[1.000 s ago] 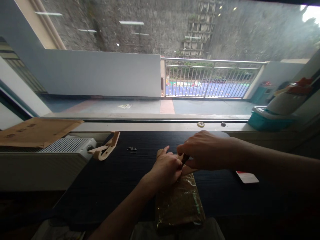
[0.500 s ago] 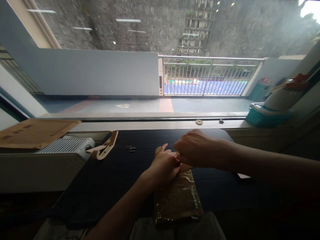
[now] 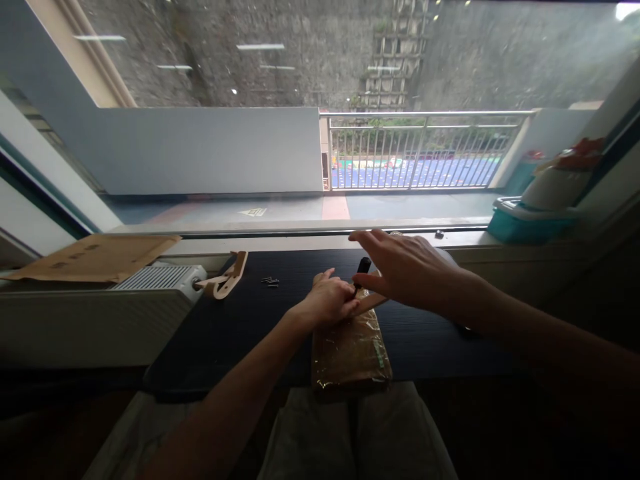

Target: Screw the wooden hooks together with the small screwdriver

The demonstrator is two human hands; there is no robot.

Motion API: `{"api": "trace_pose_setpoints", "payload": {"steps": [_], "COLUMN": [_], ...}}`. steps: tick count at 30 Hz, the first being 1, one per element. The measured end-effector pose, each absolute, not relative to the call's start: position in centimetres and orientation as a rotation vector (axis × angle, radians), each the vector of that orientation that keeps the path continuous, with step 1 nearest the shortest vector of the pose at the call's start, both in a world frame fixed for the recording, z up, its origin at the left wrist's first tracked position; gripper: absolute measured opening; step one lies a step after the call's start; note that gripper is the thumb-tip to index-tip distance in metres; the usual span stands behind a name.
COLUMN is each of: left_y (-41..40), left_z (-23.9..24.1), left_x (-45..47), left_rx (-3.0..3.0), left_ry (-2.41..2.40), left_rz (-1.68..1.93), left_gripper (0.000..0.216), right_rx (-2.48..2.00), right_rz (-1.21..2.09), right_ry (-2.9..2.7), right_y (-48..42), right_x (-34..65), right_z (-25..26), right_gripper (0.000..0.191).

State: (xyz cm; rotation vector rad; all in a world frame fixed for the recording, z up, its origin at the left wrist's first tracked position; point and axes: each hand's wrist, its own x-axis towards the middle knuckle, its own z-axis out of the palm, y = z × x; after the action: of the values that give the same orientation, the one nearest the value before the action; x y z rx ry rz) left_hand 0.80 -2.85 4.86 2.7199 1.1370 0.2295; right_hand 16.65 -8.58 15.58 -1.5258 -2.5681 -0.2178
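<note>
Gripping a pale wooden piece point(image 3: 373, 302) with the curled left hand point(image 3: 327, 300), across the far end of a brown taped package point(image 3: 350, 353). Holding the right hand point(image 3: 410, 267) nearby, with fingers stretched wide and thumb beside a tilted black-handled screwdriver point(image 3: 364, 265); cannot tell about contact there. Seeing, farther left, loose screws point(image 3: 271, 283) on the dark table point(image 3: 215, 340) and a curved wooden part point(image 3: 230, 287).

Large window point(image 3: 555, 60) fills upper view, white light streaks point(image 3: 261, 47) showing across glass. Beyond: blue-grey walkway floor point(image 3: 410, 209) with pinkish bands, low pale wall point(image 3: 215, 150), metal railing point(image 3: 425, 114), bright blue ground point(image 3: 450, 172), rough grey slope point(image 3: 300, 27) (greenery point(image 3: 373, 124) near its foot). Inside: pale sill point(image 3: 280, 245), white radiator point(image 3: 157, 277) left, dark table point(image 3: 210, 340). Daylight from window; lower corners dim.
</note>
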Motion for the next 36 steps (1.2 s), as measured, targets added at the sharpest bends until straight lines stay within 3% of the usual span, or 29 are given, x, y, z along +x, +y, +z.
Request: {"api": "trace_pose_setpoints", "payload": {"steps": [3,7,12,15,22,31,36], "left_y": [-2.7,-2.4,-2.2,-2.2,-1.4,3.0,4.1], "left_z": [5.0,5.2,5.7,5.9,6.8,8.3,8.2], "left_x": [0.9,1.1,1.2,1.1,0.8,1.5,1.3], "left_rx": [2.732,2.734,2.718,2.668,2.472,2.236,2.167], "left_ry": [1.136,1.188,1.202,1.205,1.197,1.166,1.157], "left_rz": [0.153,0.124,0.084,0.058,0.014,-0.044,-0.048], "left_gripper": [0.027,0.031,0.032,0.031,0.031,0.034,0.032], "right_rx": [-1.412,-1.352,-1.319,-1.288,-1.174,-1.2,-1.203], "right_rz": [0.043,0.251,0.295,0.247,-0.184,0.105,0.238], "right_ry": [-2.651,-2.67,-2.573,-2.619,-2.722,-2.685,-2.678], "right_y": [-12.4,-15.4,-15.0,-14.5,-13.8,-10.5,-9.7], "right_x": [18.2,19.5,20.0,19.6,18.5,19.7,19.8], "right_z": [12.1,5.7,2.2,1.9,1.5,8.0,9.2], "right_gripper": [0.031,0.049,0.045,0.048,0.027,0.028,0.029]}}
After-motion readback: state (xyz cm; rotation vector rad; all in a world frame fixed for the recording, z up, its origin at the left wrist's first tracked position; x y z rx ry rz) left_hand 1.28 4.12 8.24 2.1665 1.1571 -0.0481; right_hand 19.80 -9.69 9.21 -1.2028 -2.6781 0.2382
